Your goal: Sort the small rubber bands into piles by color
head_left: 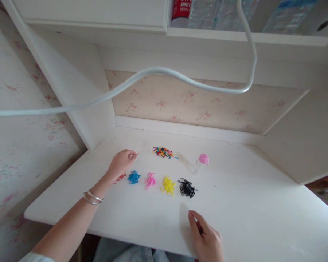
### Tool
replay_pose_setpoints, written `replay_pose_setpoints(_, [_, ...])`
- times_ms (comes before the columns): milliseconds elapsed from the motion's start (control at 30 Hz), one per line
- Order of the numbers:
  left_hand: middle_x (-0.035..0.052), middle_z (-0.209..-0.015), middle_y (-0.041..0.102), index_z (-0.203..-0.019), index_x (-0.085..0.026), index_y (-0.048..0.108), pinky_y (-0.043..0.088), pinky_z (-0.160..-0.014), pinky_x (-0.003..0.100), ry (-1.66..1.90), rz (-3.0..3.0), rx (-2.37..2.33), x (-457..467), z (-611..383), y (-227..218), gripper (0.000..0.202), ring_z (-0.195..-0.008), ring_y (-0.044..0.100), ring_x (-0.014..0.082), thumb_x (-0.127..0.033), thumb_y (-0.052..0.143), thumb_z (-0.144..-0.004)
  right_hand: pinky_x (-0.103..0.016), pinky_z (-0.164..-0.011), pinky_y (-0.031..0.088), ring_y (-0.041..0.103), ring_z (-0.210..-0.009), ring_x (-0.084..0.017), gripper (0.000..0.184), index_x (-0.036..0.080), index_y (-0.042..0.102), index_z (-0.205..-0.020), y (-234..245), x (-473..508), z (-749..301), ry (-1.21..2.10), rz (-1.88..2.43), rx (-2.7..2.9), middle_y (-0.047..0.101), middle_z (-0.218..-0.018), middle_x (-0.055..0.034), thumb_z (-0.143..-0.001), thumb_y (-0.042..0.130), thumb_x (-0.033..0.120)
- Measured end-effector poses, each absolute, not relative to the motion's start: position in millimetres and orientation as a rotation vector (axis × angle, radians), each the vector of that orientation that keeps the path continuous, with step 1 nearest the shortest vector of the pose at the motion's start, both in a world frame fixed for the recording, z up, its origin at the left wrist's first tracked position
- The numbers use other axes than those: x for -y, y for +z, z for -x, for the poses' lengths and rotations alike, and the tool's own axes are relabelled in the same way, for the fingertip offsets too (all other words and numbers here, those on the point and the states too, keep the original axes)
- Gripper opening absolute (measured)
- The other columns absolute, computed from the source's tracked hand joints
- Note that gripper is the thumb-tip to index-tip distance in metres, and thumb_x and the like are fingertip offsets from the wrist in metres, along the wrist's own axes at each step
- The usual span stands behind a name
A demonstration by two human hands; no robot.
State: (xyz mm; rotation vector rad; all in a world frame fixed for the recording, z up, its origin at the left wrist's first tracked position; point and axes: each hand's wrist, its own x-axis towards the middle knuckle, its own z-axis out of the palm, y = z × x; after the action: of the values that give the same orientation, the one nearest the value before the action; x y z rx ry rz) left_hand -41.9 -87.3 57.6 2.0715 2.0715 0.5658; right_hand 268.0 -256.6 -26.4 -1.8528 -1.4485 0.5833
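Note:
My left hand [123,162] is closed in a pinch, with a small red rubber band [137,154] showing at the fingertips. It is above the red rubber band pile [120,178], which my wrist partly hides. To the right lie separate piles of blue rubber bands [133,177], pink rubber bands [150,180], yellow rubber bands [168,185] and black rubber bands [187,187]. Behind them is a mixed-colour rubber band pile [163,152]. Near the front edge, below the black pile, my right hand [206,236] has thumb and finger pressed together; what they hold, if anything, cannot be made out.
A small clear container [196,167] with a pink top [203,159] stands right of the mixed pile on the white desk [248,203]. A white cable [164,71] crosses the view above. Overhead, a shelf holds a red can [181,9] and clear plastic bottles [205,12].

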Motion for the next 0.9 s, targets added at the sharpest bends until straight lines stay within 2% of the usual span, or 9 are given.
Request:
replay_pose_setpoints(133, [0.0054, -0.086, 0.069, -0.089, -0.020, 0.068, 0.040, -0.065, 0.025, 0.504, -1.960, -2.165, 117, 94, 50, 0.033, -0.077, 0.062, 0.0187, -0.041, 0.045, -0.081, -0.017, -0.054, 0.043, 0.060, -0.053, -0.012, 0.046, 0.025, 0.071, -0.091, -29, 253, -269, 0.594, 1.901, 1.525, 0.068, -0.063, -0.0004, -0.080, 0.042, 0.059])
replay_pose_setpoints(267, [0.0022, -0.085, 0.070, -0.083, -0.024, 0.069, 0.038, -0.061, 0.023, 0.471, -1.900, -2.175, 137, 107, 34, 0.028, -0.074, 0.062, 0.0164, -0.041, 0.047, -0.079, -0.017, -0.055, 0.045, 0.065, -0.060, -0.014, 0.043, 0.029, 0.070, -0.093, -30, 250, -270, 0.580, 1.967, 1.574, 0.071, -0.071, -0.0001, -0.080, 0.042, 0.058])
replay_pose_setpoints(400, [0.0022, -0.085, 0.069, -0.088, -0.025, 0.067, 0.038, -0.063, 0.023, 0.501, -1.857, -2.215, 146, 110, 29, 0.027, -0.076, 0.062, 0.0174, -0.041, 0.047, -0.079, -0.017, -0.057, 0.045, 0.067, -0.066, -0.014, 0.042, 0.030, 0.069, -0.095, -30, 252, -269, 0.555, 1.995, 1.584, 0.072, -0.075, 0.0006, -0.081, 0.042, 0.058])
replay_pose_setpoints(500, [0.0022, -0.077, 0.066, -0.093, -0.023, 0.064, 0.037, -0.061, 0.024, 0.598, -1.803, -2.275, 156, 115, 29, 0.029, -0.070, 0.060, 0.0176, -0.042, 0.045, -0.080, -0.017, -0.058, 0.046, 0.067, -0.067, -0.014, 0.042, 0.030, 0.070, -0.094, -28, 254, -267, 0.517, 1.999, 1.604, 0.072, -0.077, 0.0007, -0.081, 0.041, 0.057])
replay_pose_setpoints(600, [-0.0014, -0.066, 0.059, -0.089, -0.022, 0.060, 0.037, -0.059, 0.023, 0.842, -1.646, -2.251, 176, 118, 22, 0.026, -0.062, 0.056, 0.0158, -0.043, 0.048, -0.078, -0.018, -0.058, 0.046, 0.066, -0.067, -0.014, 0.042, 0.030, 0.070, -0.092, -26, 255, -264, 0.469, 1.989, 1.630, 0.072, -0.078, 0.0000, -0.082, 0.040, 0.057])
replay_pose_setpoints(667, [-0.0044, -0.061, 0.053, -0.090, -0.022, 0.058, 0.037, -0.055, 0.022, 1.002, -1.459, -2.088, 192, 117, 12, 0.027, -0.055, 0.051, 0.0135, -0.043, 0.052, -0.075, -0.017, -0.057, 0.045, 0.065, -0.063, -0.014, 0.042, 0.029, 0.071, -0.091, -25, 253, -262, 0.472, 1.986, 1.636, 0.071, -0.073, -0.0001, -0.082, 0.040, 0.056])
replay_pose_setpoints(800, [-0.0084, -0.056, 0.040, -0.096, -0.021, 0.056, 0.027, -0.042, 0.019, 1.117, -1.123, -1.750, 217, 110, -10, 0.033, -0.045, 0.036, 0.0092, -0.043, 0.058, -0.072, -0.017, -0.052, 0.041, 0.057, -0.052, -0.011, 0.044, 0.026, 0.070, -0.090, -22, 248, -264, 0.590, 1.977, 1.628, 0.063, -0.058, 0.0022, -0.083, 0.039, 0.056])
replay_pose_setpoints(900, [-0.0077, -0.055, 0.042, -0.087, -0.020, 0.058, 0.029, -0.044, 0.019, 1.179, -1.099, -1.792, 222, 107, -21, 0.029, -0.047, 0.037, 0.0098, -0.044, 0.059, -0.071, -0.017, -0.049, 0.038, 0.050, -0.047, -0.010, 0.046, 0.023, 0.070, -0.089, -10, 239, -267, 0.642, 1.949, 1.645, 0.055, -0.051, 0.0039, -0.083, 0.040, 0.057])
